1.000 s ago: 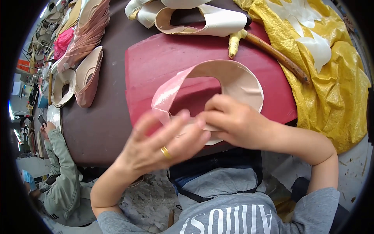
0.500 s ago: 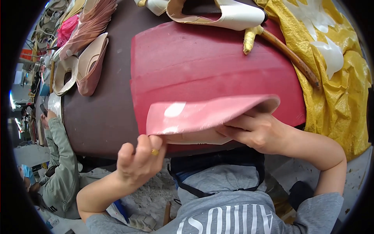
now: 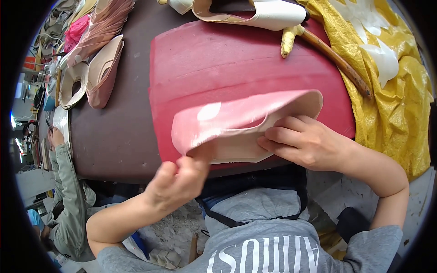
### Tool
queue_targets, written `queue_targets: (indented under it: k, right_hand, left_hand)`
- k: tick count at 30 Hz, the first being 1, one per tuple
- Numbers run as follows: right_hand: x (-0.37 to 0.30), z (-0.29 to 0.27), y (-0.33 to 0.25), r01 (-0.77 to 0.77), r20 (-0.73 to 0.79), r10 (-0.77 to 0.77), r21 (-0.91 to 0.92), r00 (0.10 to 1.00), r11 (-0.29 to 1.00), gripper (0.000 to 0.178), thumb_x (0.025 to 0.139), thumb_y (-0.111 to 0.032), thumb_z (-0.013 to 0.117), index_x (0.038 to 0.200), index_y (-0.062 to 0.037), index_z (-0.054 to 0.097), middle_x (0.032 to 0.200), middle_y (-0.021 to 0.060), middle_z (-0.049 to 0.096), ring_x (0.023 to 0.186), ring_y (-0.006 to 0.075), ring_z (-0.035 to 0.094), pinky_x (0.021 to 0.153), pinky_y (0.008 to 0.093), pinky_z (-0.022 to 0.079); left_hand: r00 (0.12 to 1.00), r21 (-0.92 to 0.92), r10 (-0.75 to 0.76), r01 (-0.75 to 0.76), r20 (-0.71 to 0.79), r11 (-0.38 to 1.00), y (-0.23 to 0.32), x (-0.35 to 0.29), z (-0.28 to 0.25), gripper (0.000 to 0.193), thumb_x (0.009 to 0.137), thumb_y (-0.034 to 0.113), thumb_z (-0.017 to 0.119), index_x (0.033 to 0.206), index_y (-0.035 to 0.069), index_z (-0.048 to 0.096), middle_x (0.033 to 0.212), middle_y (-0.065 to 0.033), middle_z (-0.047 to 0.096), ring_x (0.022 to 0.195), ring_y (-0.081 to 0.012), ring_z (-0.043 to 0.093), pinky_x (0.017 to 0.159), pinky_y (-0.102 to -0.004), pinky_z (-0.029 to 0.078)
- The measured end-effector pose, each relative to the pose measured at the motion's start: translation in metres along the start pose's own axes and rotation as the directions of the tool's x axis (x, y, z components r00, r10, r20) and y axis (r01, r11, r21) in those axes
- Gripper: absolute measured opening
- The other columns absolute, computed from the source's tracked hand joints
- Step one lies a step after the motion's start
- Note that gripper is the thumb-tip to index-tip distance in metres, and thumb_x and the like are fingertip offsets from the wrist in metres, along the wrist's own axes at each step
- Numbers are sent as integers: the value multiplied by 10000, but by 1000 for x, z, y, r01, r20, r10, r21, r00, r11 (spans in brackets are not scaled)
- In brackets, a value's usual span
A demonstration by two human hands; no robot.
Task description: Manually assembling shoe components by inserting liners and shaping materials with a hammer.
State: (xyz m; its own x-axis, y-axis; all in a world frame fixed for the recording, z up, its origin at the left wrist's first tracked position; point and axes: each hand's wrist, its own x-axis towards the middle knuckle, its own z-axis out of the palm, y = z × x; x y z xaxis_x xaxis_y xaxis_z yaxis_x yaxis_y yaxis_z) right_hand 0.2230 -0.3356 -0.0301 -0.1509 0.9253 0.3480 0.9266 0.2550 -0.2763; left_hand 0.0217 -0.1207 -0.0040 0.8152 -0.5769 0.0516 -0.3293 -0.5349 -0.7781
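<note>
A pink shoe upper (image 3: 246, 109) with a pale beige lining is held up over the near edge of a red mat (image 3: 205, 59), its opening tilted toward me. My right hand (image 3: 309, 143) is closed around the lining edge at its right end, fingers bent and thumb tucked against the material. At the pointed left end, my left hand (image 3: 182, 177) is curled close to the lower edge of the upper. Its fingertips are smeared by motion over the lining, so their grip cannot be made out. White glare shows on the pink surface.
A white shoe upper (image 3: 259, 13) lies at the mat's far edge beside a wooden-handled hammer (image 3: 337, 59) with a yellow-wrapped head. Yellow sheeting (image 3: 396, 113) with white pieces covers the right. More pink uppers (image 3: 105, 68) are stacked left. A green-sleeved person (image 3: 68, 200) sits at left.
The upper has tipped, showing more of its opening and lining, and its right end has risen. My left hand has shifted right and inward along the lower edge.
</note>
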Motion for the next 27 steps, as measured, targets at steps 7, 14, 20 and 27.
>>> queue_targets:
  k: [7, 14, 20, 27]
  right_hand:
    - [-13, -2, 2, -78, 89, 75, 35, 993, 996, 336, 841, -234, 648, 1115, -40, 671, 988, 86, 556, 883, 241, 535, 757, 348, 479]
    - [16, 3, -11, -173, 136, 197, -173, 971, 970, 430, 903, -441, 588, 1126, -84, 678, 911, 72, 505, 800, 224, 498, 704, 329, 453]
    - [-12, -14, -9, -300, 33, 318, -250, 948, 921, 476, 913, -521, 548, 1142, -126, 681, 854, 69, 474, 736, 225, 466, 672, 340, 439]
    - [-4, 9, -28, -215, -175, 196, -102, 965, 971, 467, 946, -460, 536, 1206, -88, 648, 1109, 118, 604, 973, 262, 578, 839, 369, 494]
  left_hand:
    - [999, -140, -39, 44, 33, 989, 11, -7, -1, 394, 780, 47, 632, 1169, 69, 688, 1154, -111, 692, 834, -95, 564, 792, -275, 341]
    - [995, -89, -43, 51, 92, 995, 15, 5, -5, 381, 800, 58, 624, 1177, 49, 678, 1170, -113, 688, 950, -111, 626, 852, -277, 353]
    - [986, -162, -103, 124, 133, 979, 10, 5, -12, 374, 806, 70, 623, 1176, 44, 675, 1172, -112, 687, 1019, -138, 644, 964, -300, 372]
    - [977, -373, -178, 123, -118, 920, 20, 17, 6, 371, 813, 86, 638, 1181, 56, 671, 1202, -108, 673, 1031, -156, 648, 1074, -327, 351]
